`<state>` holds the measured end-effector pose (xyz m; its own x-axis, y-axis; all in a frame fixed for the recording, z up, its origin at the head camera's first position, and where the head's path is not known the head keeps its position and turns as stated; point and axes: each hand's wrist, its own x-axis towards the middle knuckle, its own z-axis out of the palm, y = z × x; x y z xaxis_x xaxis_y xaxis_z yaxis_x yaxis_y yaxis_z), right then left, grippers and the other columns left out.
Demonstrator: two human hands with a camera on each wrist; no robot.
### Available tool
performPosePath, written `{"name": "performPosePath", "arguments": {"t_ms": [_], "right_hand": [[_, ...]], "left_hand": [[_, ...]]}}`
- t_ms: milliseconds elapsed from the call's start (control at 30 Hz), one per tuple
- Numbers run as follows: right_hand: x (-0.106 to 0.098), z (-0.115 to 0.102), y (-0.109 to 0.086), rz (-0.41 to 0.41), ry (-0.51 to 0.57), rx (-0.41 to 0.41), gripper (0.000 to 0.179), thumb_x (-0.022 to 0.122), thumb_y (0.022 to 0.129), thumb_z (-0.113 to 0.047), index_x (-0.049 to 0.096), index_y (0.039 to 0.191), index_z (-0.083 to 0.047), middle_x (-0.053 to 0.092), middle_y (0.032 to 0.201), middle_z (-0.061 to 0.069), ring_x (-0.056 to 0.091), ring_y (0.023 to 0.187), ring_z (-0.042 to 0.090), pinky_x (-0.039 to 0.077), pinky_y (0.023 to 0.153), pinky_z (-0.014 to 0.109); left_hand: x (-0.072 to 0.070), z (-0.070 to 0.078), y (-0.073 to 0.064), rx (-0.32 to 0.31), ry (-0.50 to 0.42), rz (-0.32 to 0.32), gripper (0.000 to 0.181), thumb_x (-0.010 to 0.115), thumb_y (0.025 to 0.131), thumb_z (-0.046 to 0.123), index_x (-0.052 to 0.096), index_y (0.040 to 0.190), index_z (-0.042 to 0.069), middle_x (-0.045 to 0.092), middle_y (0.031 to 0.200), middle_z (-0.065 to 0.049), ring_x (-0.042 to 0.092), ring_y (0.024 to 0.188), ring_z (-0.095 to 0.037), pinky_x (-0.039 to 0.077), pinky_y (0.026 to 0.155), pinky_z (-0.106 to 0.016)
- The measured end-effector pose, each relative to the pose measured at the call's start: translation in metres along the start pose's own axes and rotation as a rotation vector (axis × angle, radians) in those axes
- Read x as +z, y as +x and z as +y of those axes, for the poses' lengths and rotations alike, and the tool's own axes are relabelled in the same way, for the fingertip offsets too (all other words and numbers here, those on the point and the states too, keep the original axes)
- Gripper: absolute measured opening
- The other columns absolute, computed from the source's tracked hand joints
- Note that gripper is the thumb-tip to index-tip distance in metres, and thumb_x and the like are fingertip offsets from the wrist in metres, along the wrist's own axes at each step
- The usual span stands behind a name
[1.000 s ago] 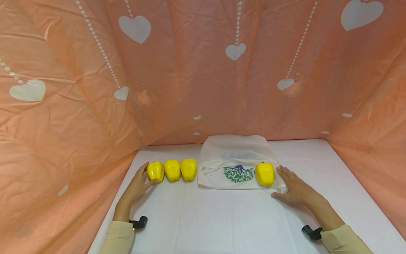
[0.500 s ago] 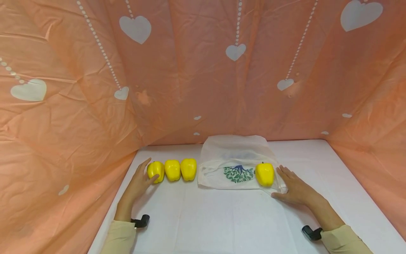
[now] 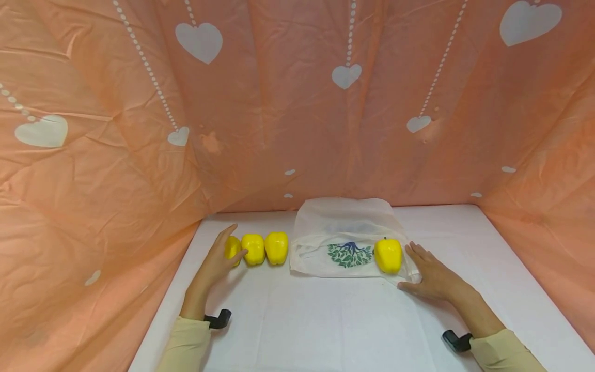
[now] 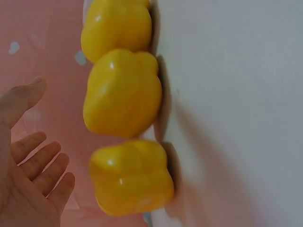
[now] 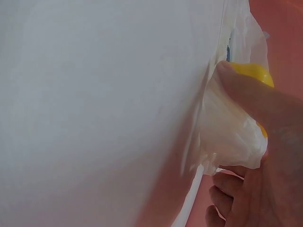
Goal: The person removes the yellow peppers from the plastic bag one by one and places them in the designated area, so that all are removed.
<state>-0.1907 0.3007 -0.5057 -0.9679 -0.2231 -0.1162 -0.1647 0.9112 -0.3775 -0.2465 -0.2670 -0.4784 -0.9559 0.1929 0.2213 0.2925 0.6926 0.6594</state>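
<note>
Three yellow bell peppers sit in a row on the left: a left one (image 3: 234, 248), partly hidden behind my hand, a middle one (image 3: 253, 249) and a right one (image 3: 276, 248). My left hand (image 3: 216, 264) hovers over the leftmost, fingers spread and holding nothing. In the left wrist view this hand (image 4: 33, 187) is apart from the peppers. A fourth yellow bell pepper (image 3: 388, 256) lies on a flat white bag (image 3: 344, 217) with a tree print. Beside that bag's right edge rests my right hand (image 3: 429, 276), fingers extended. The right wrist view has its thumb (image 5: 246, 90) over the bag's edge.
A white cloth covers the table (image 3: 302, 320). An orange curtain (image 3: 279, 103) with white hearts encloses the back and both sides. Black wrist camera mounts (image 3: 218, 319) stick out from each wrist.
My left hand has come off the leftmost pepper and moved right and up, now overlapping it in the head view. The peppers, bag and right hand have not moved.
</note>
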Motion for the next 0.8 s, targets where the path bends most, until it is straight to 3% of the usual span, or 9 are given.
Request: {"name": "performPosePath", "arguments": {"t_ms": [533,800], "right_hand": [[0.0,0.001,-0.001,0.012,-0.007,-0.041,0.118,0.083,0.086,-0.061,0.027,0.166,0.005,0.024,0.17,0.034,0.027,0.151,0.061,0.03,0.118,0.078],[-0.001,0.0,0.0,0.005,-0.009,-0.03,0.118,0.082,0.086,-0.062,0.027,0.167,0.004,0.023,0.17,0.034,0.027,0.151,0.063,0.029,0.117,0.078]], "left_hand": [[0.022,0.025,0.014,-0.005,-0.043,-0.071,0.083,0.077,0.101,0.02,0.03,0.167,0.004,0.028,0.171,-0.026,0.029,0.157,-0.05,0.024,0.127,-0.068],[0.034,0.041,0.023,-0.031,-0.064,-0.101,0.084,0.077,0.102,0.032,0.03,0.169,0.01,0.028,0.173,-0.021,0.03,0.157,-0.048,0.026,0.127,-0.068]]}}
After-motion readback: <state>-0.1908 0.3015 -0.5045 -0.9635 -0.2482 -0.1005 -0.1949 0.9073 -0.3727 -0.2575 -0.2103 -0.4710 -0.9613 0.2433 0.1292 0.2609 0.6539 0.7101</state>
